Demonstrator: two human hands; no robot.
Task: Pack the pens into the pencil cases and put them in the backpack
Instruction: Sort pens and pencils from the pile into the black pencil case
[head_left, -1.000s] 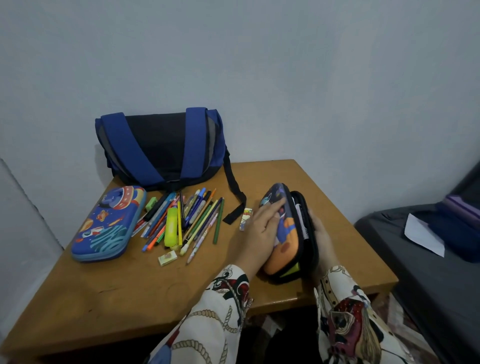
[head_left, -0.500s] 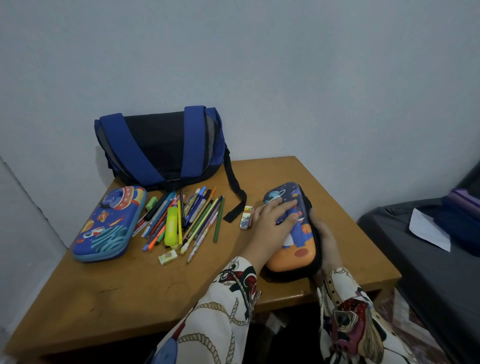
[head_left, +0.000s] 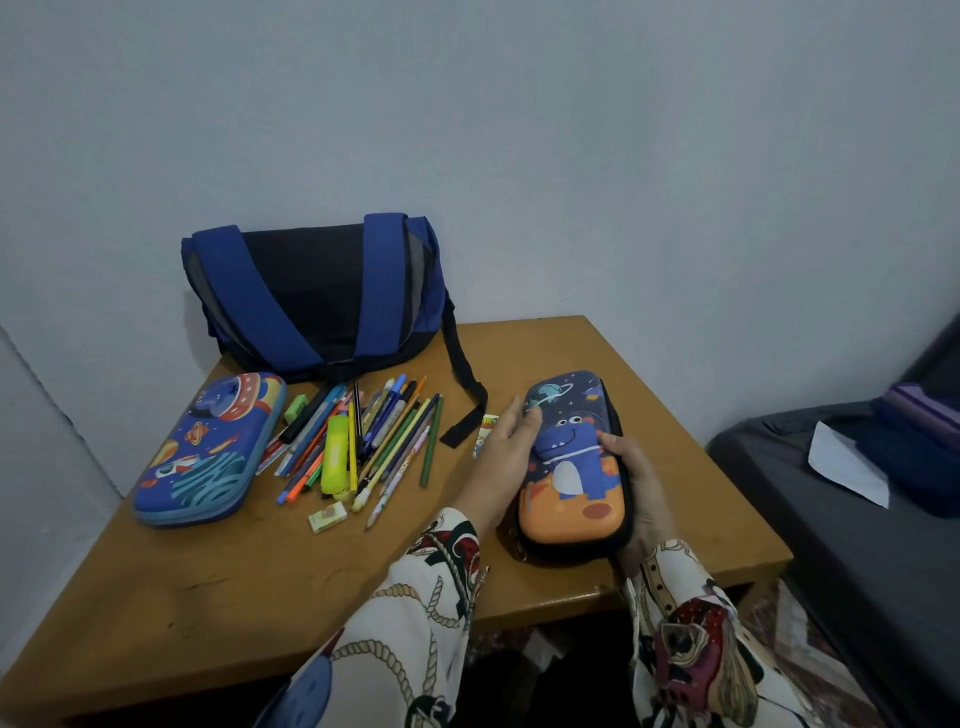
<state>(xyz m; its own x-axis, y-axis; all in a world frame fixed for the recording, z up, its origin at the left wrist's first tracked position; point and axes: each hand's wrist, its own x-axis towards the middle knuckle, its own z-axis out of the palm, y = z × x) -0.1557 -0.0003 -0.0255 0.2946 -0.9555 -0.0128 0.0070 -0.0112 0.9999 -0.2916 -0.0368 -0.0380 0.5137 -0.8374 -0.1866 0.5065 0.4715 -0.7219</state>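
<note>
Pale blue-grey walls meet behind a wooden table (head_left: 218, 587) where I sit in patterned sleeves. I hold the dinosaur pencil case (head_left: 571, 462) near the table's right front edge, closed, its orange end toward me. My right hand (head_left: 636, 483) grips its right side, thumb curled over the lid, while my left hand (head_left: 506, 452) rests on its left edge with fingers nearly straight, fingertips on the planet print. Whether the case sits flat on the wood or is raised slightly, I cannot tell.

A loose heap of pens (head_left: 358, 447), pencils and a yellow highlighter (head_left: 335, 454) lies at the table's centre, with a small eraser (head_left: 327, 516) just in front of it and a green sharpener (head_left: 297, 408) at its far left. A second, blue pencil case (head_left: 208, 449) with a rocket print lies closed to the left of the heap. A blue and black backpack (head_left: 317, 291) stands against the wall at the back, its black strap (head_left: 465, 389) trailing onto the wood. A small printed packet (head_left: 485, 431) lies just beyond my left hand. At right, a white sheet (head_left: 844, 462) rests on a dark grey bed (head_left: 831, 519).
</note>
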